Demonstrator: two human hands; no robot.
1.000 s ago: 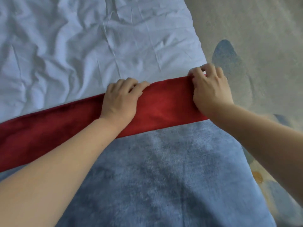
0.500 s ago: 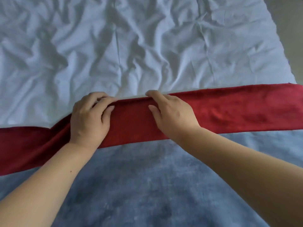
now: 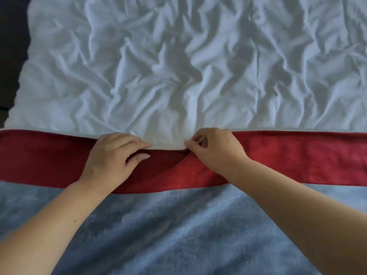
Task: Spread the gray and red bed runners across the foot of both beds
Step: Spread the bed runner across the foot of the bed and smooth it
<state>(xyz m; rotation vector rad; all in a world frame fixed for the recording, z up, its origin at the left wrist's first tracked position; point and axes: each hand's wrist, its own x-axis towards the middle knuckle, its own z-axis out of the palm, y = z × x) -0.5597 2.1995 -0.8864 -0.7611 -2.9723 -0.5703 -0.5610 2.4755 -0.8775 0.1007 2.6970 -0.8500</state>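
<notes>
Crumpled white duvet (image 3: 178, 66) fills the view beyond the red runner (image 3: 297, 157); the gray runner (image 3: 178, 231) lies on its near side, touching it. I judge this bed (image 3: 23, 92) nearly done: the red runner spans the width but twists at mid-length. There my left hand (image 3: 111, 157) clamps its far edge between fingers and thumb; my right hand (image 3: 216, 149) pinches it. No second bed shows.

Bed (image 3: 178, 66): white cover, heavily creased, before me
Red runner (image 3: 297, 155): stretched across it, sagging mid-span
Gray runner (image 3: 178, 235): nearest me, bordering the red
</notes>
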